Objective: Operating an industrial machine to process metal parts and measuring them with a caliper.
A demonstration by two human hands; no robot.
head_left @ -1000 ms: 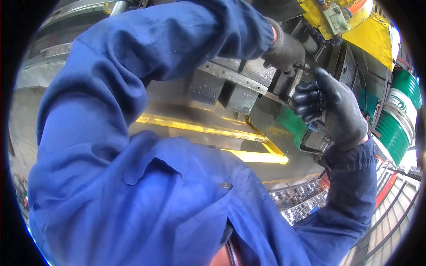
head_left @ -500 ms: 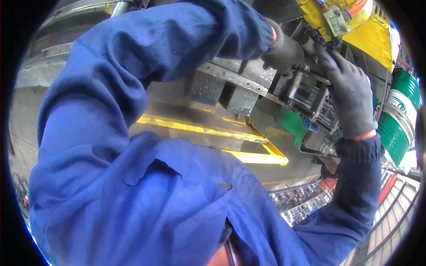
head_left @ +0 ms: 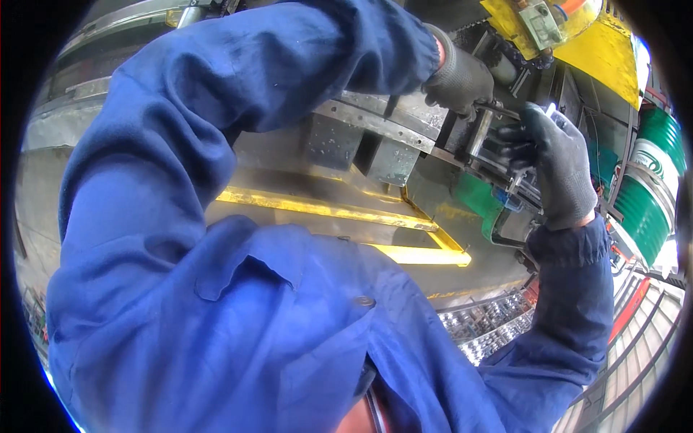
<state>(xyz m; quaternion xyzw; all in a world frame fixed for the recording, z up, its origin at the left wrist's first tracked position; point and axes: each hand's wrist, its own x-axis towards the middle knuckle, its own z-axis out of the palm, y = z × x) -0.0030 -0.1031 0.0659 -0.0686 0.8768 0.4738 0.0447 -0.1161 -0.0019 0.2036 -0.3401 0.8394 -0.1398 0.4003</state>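
Note:
Both of my hands wear dark grey knitted work gloves. My left hand [head_left: 462, 81] reaches in from the upper left, its fingers curled at the end of a dark metal bar [head_left: 507, 113] on the machine. What lies inside those fingers is hidden. To the right, my right hand [head_left: 559, 162] is raised over the metal frame [head_left: 480, 133] of the machine, fingers bent toward the left. A small bright piece [head_left: 551, 110] shows at its fingertips, too small to name. Above the hands is a yellow machine part [head_left: 599, 54] with a grey block [head_left: 539, 25].
A green drum [head_left: 646, 224] with a white band stands at the far right. Below the machine lies a yellow floor frame [head_left: 325, 209]. Rows of shiny metal parts [head_left: 491, 317] sit at the lower right. A steel rail [head_left: 375, 126] runs left of the hands.
My right hand has come down and a little left, away from the dark fittings under the yellow part. Its fingers have bent, and a bright piece now shows there. The left hand has barely moved.

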